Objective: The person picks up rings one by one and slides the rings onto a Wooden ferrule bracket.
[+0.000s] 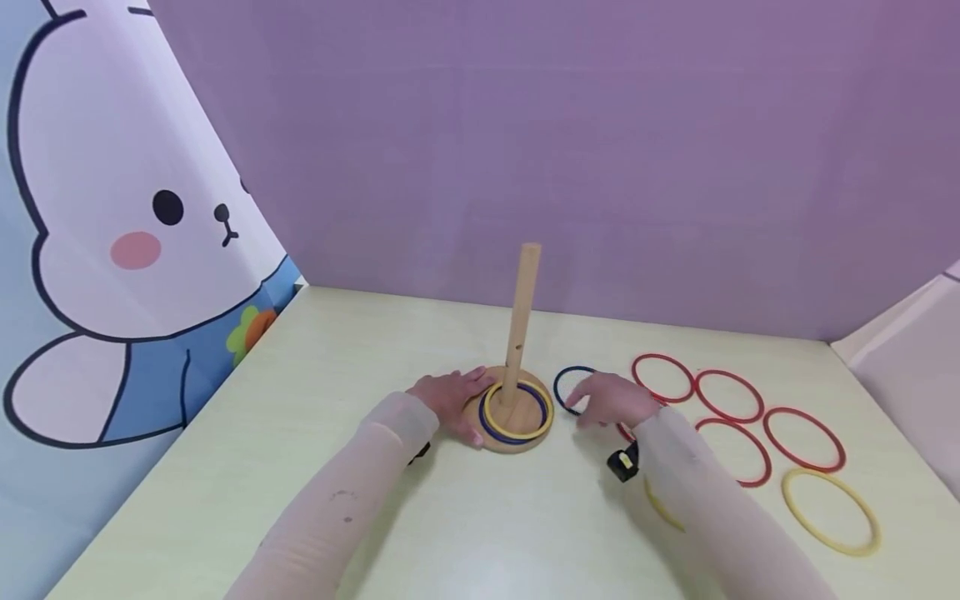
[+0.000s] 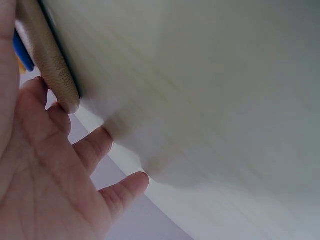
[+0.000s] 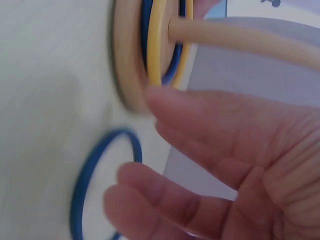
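A round wooden base [image 1: 512, 448] with an upright wooden post [image 1: 522, 317] stands on the table. Around the foot of the post lie a yellow ring [image 1: 551, 417] and a dark blue ring [image 1: 487, 427]. My left hand [image 1: 450, 402] rests against the base's left edge, fingers spread; in the left wrist view, some fingertips touch the rim [image 2: 55, 65] and others reach the tabletop. Right of the base, my right hand [image 1: 615, 398] hovers over a loose blue ring [image 3: 78, 195]. Its thumb and fingers are apart, with nothing between them.
Several red rings [image 1: 763, 406] lie flat on the table's right side. A yellow ring [image 1: 876, 527] lies nearer the front right, and another yellow ring [image 1: 663, 508] is partly hidden under my right forearm. A purple backdrop [image 1: 637, 167] rises behind the table.
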A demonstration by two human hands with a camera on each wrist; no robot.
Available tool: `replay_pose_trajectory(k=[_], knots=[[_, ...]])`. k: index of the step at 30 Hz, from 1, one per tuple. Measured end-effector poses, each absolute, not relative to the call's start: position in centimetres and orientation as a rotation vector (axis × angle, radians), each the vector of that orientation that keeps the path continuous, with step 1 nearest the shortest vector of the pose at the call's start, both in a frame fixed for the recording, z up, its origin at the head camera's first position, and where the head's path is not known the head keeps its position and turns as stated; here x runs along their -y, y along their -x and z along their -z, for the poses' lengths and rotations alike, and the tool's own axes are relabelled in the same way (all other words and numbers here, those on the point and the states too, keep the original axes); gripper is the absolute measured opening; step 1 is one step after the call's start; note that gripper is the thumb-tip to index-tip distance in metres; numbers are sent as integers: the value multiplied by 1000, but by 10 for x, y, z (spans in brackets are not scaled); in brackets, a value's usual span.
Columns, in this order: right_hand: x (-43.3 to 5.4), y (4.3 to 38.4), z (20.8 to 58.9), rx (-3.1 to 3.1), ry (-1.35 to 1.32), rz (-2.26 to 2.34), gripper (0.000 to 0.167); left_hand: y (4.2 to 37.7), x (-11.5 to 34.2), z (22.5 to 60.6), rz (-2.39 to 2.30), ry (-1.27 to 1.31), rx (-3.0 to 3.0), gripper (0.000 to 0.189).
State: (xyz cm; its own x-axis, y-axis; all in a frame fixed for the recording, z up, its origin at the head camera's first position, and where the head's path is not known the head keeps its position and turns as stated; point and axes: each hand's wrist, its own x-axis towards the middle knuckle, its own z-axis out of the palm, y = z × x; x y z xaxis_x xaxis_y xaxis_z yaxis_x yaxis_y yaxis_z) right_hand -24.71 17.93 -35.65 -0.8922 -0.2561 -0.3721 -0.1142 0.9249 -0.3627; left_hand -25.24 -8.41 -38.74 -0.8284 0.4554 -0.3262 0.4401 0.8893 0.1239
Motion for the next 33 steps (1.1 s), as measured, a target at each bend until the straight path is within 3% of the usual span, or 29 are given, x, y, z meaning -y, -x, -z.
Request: replay_pose_trajectory(k=[13,17,24,33], knots=[[-268,206,344,-2626,265,407,27,252,89,391,-80,-684,-2710,99],[-288,196,348,-2579,132,530,30,251,88,392,-74,-676,-2704,100],[-302,190,362,-2569,79,673,40,250,87,391,-95,-682,-2696,98],[-303,191,374,-2705,181,592,33,248,87,385,-89,-673,-2702,97]])
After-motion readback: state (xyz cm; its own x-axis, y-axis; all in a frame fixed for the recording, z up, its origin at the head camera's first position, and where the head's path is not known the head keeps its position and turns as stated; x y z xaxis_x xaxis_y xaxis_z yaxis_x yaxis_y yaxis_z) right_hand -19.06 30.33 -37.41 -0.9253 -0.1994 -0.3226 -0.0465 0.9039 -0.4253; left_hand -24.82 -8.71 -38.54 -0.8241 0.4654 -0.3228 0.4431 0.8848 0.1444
